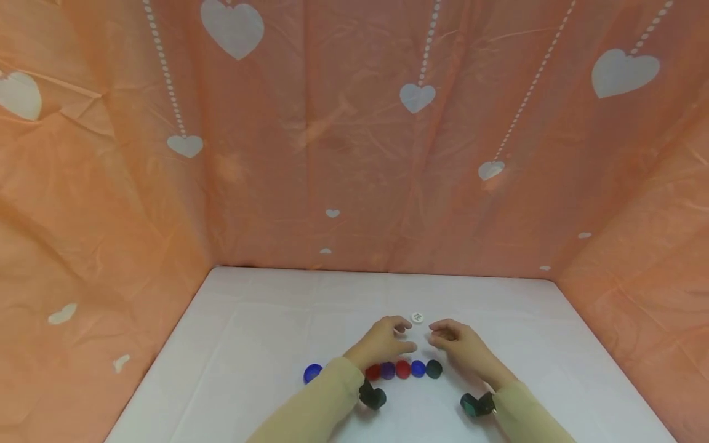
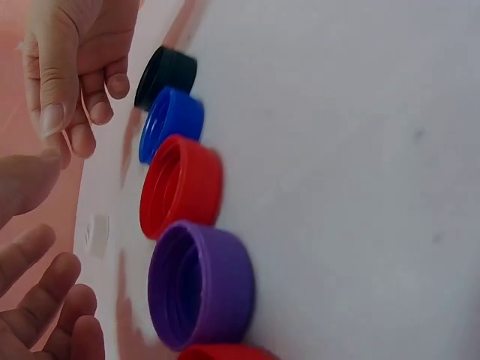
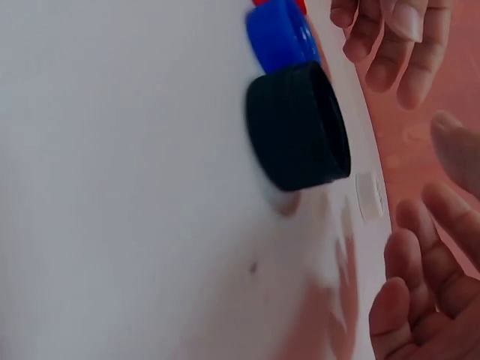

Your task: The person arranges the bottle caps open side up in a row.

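Observation:
Several screw caps stand side by side in a row on the table, open side up. In the head view they run from a red cap (image 1: 373, 372) through a purple cap (image 1: 388, 370), another red cap (image 1: 402, 369) and a blue cap (image 1: 418, 368) to a blackish-green cap (image 1: 434, 369). Just beyond the row, my left hand (image 1: 386, 339) hovers with loosely bent fingers and holds nothing. Facing it from the right, my right hand (image 1: 464, 348) is likewise bare, its fingers relaxed. Past the fingertips, between the hands, lies a white round piece (image 1: 417, 317) with dark marks on top.
Beside the left sleeve (image 1: 316, 400), which partly covers it, a larger blue cap (image 1: 312, 373) lies on the white table (image 1: 266, 326). Orange cloth (image 1: 360, 184) printed with white hearts walls in the back and both sides. Black camera mounts (image 1: 372, 395) sit at the wrists.

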The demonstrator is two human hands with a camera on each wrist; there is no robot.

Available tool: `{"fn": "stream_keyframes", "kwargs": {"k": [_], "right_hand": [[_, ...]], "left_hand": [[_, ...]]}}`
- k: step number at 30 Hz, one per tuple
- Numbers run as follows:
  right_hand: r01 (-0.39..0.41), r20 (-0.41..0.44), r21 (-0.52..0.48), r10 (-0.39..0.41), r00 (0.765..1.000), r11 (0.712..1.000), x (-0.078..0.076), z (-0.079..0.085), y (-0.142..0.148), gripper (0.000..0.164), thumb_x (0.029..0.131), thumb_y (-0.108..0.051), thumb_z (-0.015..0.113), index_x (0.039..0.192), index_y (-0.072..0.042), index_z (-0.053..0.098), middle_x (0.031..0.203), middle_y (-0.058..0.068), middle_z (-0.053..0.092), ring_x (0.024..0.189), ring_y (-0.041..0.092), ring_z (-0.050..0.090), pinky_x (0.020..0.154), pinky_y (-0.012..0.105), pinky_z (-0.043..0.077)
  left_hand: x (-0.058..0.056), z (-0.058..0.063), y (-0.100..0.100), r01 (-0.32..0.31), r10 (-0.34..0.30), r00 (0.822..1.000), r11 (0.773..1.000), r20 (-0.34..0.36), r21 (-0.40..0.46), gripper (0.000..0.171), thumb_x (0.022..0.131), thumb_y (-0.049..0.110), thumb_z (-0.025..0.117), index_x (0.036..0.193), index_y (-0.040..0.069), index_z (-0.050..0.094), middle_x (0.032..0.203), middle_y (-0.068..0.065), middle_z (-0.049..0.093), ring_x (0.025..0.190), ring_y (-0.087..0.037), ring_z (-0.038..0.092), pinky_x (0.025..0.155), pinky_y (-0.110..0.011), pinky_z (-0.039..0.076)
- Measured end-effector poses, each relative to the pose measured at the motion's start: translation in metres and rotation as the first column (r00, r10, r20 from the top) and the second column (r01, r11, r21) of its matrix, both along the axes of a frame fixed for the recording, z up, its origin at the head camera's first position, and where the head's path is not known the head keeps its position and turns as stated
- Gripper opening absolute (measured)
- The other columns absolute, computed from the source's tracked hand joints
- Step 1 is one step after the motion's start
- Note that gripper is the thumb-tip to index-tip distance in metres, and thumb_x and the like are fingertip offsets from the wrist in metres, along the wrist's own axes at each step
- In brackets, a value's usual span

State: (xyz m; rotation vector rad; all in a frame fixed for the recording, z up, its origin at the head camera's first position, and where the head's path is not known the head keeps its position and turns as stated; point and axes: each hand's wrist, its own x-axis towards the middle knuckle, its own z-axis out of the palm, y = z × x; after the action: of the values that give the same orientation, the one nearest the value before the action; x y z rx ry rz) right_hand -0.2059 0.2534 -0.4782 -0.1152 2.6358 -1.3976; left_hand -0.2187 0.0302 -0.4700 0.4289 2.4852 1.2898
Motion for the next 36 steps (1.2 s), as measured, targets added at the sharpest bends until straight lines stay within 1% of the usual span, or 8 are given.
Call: {"fn": "stream_keyframes", "kwargs": {"k": [3, 9, 15, 20, 26, 28, 33, 36], "right_hand": [[0.026, 0.004, -0.010, -0.025, 1.000, 1.000, -0.008, 0.000, -0.004, 0.040, 0.088, -0.035, 0.071, 0.119, -0.012, 0.063, 0.100, -0.001, 0.064, 0.094, 0.017, 0.058, 0.084, 0.037, 0.048], [0.032, 0.008, -0.009, -0.031, 0.999, 0.999, -0.025, -0.002, -0.010, 0.045, 0.088, -0.036, 0.071, 0.125, -0.012, 0.061, 0.103, 0.003, 0.062, 0.096, 0.021, 0.056, 0.084, 0.037, 0.048], [0.036, 0.037, 0.011, -0.037, 0.999, 0.999, -0.038, -0.008, -0.012, 0.050, 0.087, -0.035, 0.072, 0.130, -0.013, 0.059, 0.108, 0.004, 0.062, 0.099, 0.021, 0.056, 0.088, 0.040, 0.047], [0.015, 0.063, 0.045, -0.018, 0.998, 0.999, -0.042, -0.011, -0.013, 0.045, 0.087, -0.032, 0.073, 0.126, -0.013, 0.061, 0.106, 0.004, 0.061, 0.099, 0.021, 0.055, 0.091, 0.042, 0.044], [-0.023, 0.055, 0.041, 0.021, 0.998, 0.999, -0.044, -0.013, -0.014, 0.037, 0.084, -0.031, 0.076, 0.116, -0.015, 0.065, 0.109, 0.004, 0.061, 0.101, 0.023, 0.054, 0.091, 0.044, 0.043], [-0.031, 0.044, 0.042, 0.030, 0.999, 0.999, -0.045, -0.014, -0.014, 0.035, 0.083, -0.032, 0.076, 0.113, -0.016, 0.067, 0.110, 0.004, 0.061, 0.103, 0.023, 0.054, 0.092, 0.044, 0.042], [-0.039, 0.037, 0.046, 0.037, 0.999, 0.998, -0.047, -0.018, -0.015, 0.030, 0.082, -0.032, 0.077, 0.108, -0.019, 0.069, 0.112, 0.003, 0.059, 0.105, 0.023, 0.052, 0.095, 0.048, 0.039], [-0.062, 0.030, 0.032, 0.061, 0.998, 0.998, -0.048, -0.019, -0.015, 0.026, 0.083, -0.030, 0.077, 0.106, -0.019, 0.071, 0.112, 0.002, 0.060, 0.110, 0.024, 0.051, 0.098, 0.051, 0.036]], "left_hand": [[-0.005, -0.001, -0.002, -0.030, 0.029, 0.999, 0.999, 0.018, 0.038, 0.045, 0.084, 0.035, 0.076, 0.123, 0.018, 0.061, 0.117, -0.002, 0.061, 0.108, -0.022, 0.057, 0.092, -0.044, 0.047], [-0.012, -0.004, -0.004, -0.081, 0.077, 0.996, 0.993, 0.045, 0.081, 0.046, 0.085, 0.030, 0.075, 0.125, 0.012, 0.060, 0.120, -0.007, 0.061, 0.115, -0.029, 0.054, 0.098, -0.049, 0.041], [-0.021, -0.015, -0.002, -0.111, 0.105, 0.993, 0.988, 0.060, 0.106, 0.045, 0.084, 0.028, 0.076, 0.123, 0.013, 0.061, 0.117, -0.004, 0.062, 0.112, -0.027, 0.055, 0.098, -0.048, 0.042], [-0.030, -0.023, -0.004, -0.118, 0.110, 0.991, 0.988, 0.082, 0.101, 0.043, 0.082, 0.028, 0.078, 0.119, 0.013, 0.062, 0.106, 0.002, 0.063, 0.102, -0.021, 0.058, 0.095, -0.046, 0.044], [-0.034, -0.020, -0.006, -0.118, 0.110, 0.989, 0.989, 0.099, 0.090, 0.041, 0.079, 0.026, 0.080, 0.114, 0.012, 0.063, 0.099, 0.002, 0.062, 0.098, -0.021, 0.058, 0.093, -0.046, 0.043], [-0.035, -0.019, -0.005, -0.111, 0.103, 0.991, 0.990, 0.082, 0.092, 0.041, 0.078, 0.023, 0.080, 0.113, 0.010, 0.064, 0.099, 0.000, 0.062, 0.097, -0.021, 0.058, 0.092, -0.045, 0.044], [-0.035, -0.021, -0.002, -0.113, 0.109, 0.993, 0.991, 0.053, 0.076, 0.037, 0.077, 0.020, 0.081, 0.109, 0.010, 0.064, 0.098, -0.001, 0.062, 0.094, -0.021, 0.058, 0.090, -0.043, 0.045], [-0.035, -0.023, 0.000, -0.126, 0.122, 0.991, 0.990, 0.059, 0.066, 0.033, 0.078, 0.018, 0.081, 0.106, 0.012, 0.064, 0.098, -0.001, 0.061, 0.094, -0.021, 0.058, 0.089, -0.043, 0.046]]}}
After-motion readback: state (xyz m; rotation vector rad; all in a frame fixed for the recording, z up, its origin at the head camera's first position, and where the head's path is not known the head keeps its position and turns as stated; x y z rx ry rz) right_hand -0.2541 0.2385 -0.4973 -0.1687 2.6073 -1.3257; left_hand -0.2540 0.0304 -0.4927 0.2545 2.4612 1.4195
